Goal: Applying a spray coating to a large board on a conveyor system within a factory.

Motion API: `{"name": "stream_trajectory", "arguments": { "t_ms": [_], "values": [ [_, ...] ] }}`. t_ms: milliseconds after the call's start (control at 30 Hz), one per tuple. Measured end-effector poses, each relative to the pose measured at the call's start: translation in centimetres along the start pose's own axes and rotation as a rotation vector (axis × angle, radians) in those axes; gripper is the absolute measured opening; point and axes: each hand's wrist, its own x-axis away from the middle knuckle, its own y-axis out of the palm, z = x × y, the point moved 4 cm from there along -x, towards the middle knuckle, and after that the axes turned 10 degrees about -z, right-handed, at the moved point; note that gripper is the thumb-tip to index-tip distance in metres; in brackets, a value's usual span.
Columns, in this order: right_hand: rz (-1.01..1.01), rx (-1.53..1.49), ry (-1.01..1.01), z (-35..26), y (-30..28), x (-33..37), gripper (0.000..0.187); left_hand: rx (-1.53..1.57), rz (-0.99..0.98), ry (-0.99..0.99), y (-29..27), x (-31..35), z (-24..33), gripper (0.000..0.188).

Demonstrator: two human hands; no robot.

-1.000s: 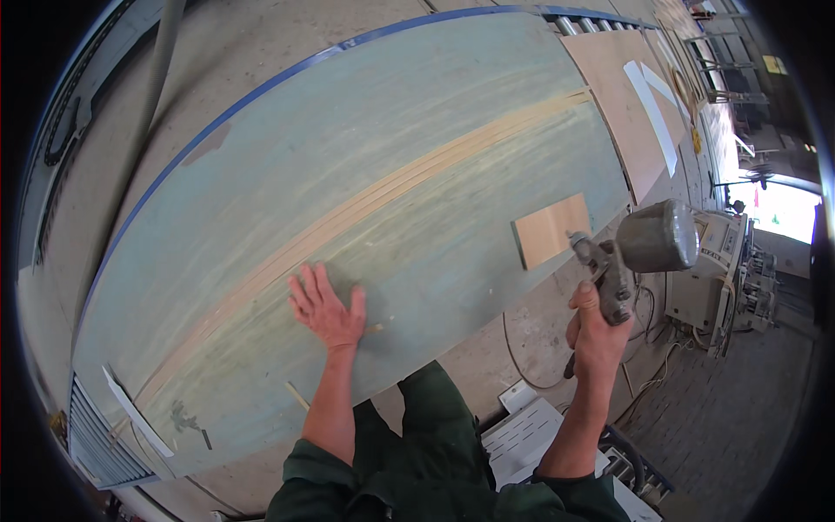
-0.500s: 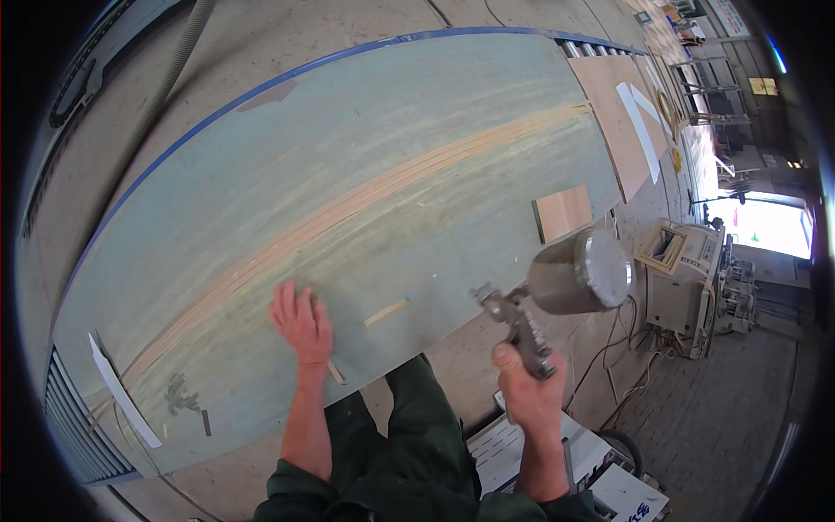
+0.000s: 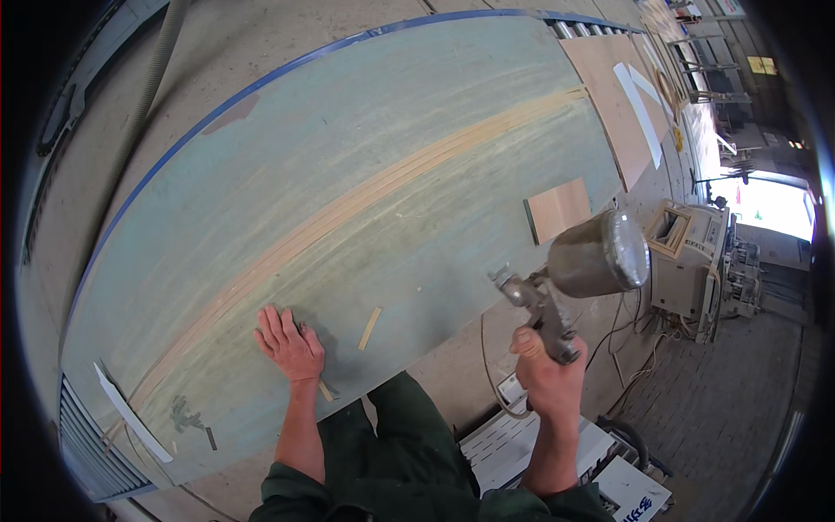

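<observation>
In my right hand (image 3: 554, 376) is a metal spray gun (image 3: 544, 313) with a round metal cup (image 3: 600, 257) on top. The hand is wrapped round its handle, holding it up beyond the table's near edge, nozzle towards the left. My left hand (image 3: 294, 346) lies on the greenish tabletop (image 3: 452, 209), fingers stretched out and a little apart. Beyond its fingertips, a bundle of long thin wooden strips (image 3: 374, 193) runs in a curve across the table. A short wooden strip (image 3: 370, 329) lies to the right of that hand; another piece (image 3: 326, 391) pokes out beside the wrist.
A small wooden panel (image 3: 558, 211) lies near the table's right part. Farther right are a larger brown sheet (image 3: 609, 104) and white strips (image 3: 637, 117). Metal rollers (image 3: 100, 444) sit at the left end. A machine (image 3: 687, 270) with cables stands on the floor at right.
The spray gun and my right hand have moved slightly right. My left hand has shifted a little left and nearer. The short strip beside it has turned to lie more steeply.
</observation>
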Motion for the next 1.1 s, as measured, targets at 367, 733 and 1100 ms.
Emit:
{"name": "stream_trajectory", "arguments": {
  "t_ms": [367, 733, 1100],
  "values": [
    [0.139, 0.023, 0.043, -0.1, -5.6, -5.8, 0.033, -0.049, 0.006, 0.023, 0.3, -0.2, 0.1, 0.054],
    [0.371, -0.046, 0.056, 0.7, -10.8, -10.2, 0.042, -0.071, -0.017, 0.015, 0.2, -0.3, 0.3, 0.054],
    [0.316, -0.07, 0.022, 0.1, -9.1, -10.4, 0.041, -0.065, -0.007, 0.015, 0.2, -0.2, 0.2, 0.055]
  ]
}}
